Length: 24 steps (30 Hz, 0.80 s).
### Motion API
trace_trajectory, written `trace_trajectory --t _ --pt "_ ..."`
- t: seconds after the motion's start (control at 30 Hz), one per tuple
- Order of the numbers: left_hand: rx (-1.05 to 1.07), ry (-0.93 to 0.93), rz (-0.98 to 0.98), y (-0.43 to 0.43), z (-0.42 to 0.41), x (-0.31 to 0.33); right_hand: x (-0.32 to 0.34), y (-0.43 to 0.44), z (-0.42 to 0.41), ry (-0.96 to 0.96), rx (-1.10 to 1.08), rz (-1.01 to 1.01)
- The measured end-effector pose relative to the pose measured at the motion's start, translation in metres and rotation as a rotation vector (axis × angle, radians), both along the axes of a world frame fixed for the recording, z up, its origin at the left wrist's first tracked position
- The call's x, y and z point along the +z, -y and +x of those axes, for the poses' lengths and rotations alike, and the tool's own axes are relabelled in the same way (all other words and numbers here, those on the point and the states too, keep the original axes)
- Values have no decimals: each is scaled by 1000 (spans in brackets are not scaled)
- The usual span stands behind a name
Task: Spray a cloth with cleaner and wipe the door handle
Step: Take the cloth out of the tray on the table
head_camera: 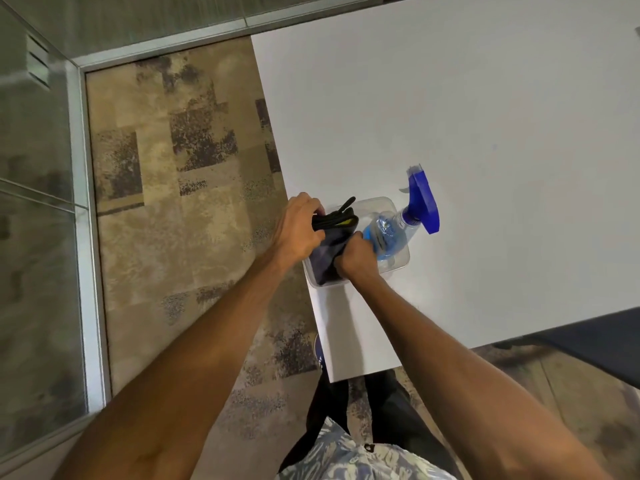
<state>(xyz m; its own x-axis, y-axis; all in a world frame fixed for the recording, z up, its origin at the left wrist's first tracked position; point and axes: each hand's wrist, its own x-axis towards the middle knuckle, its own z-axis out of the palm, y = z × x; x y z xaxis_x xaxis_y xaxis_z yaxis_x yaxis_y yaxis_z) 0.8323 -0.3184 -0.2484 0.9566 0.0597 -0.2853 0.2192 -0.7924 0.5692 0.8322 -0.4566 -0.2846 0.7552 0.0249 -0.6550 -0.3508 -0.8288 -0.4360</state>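
A person leans over the corner of a white surface (pixel 467 109), both hands reaching into a clear plastic tub (pixel 393 263) that sits near its left edge. The left hand (pixel 299 225) is closed around the top of a dark folded cloth (pixel 329 251) standing in the tub's left half, while the right hand (pixel 356 259) grips the same cloth lower down, just beside a spray bottle (pixel 391 233) of blue cleaner. The bottle lies tilted in the tub's right half, its blue trigger head (pixel 424 199) sticking out over the rim. Patterned carpet (pixel 180 188) covers the floor to the left.
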Motion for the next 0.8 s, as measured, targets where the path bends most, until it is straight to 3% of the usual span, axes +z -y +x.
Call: trace_trajectory --t 0.2,0.43,0.63,0.8 --pt "163 -69 -417 7 -16 8 7 5 -1 58 -63 178" --pt "263 -73 -726 -10 -20 43 35 23 -16 211 -125 524" --pt "519 41 -1010 -30 -10 78 59 37 -16 170 -79 645" --pt "652 -91 -1347 -39 -7 101 91 44 -10 79 -98 812"
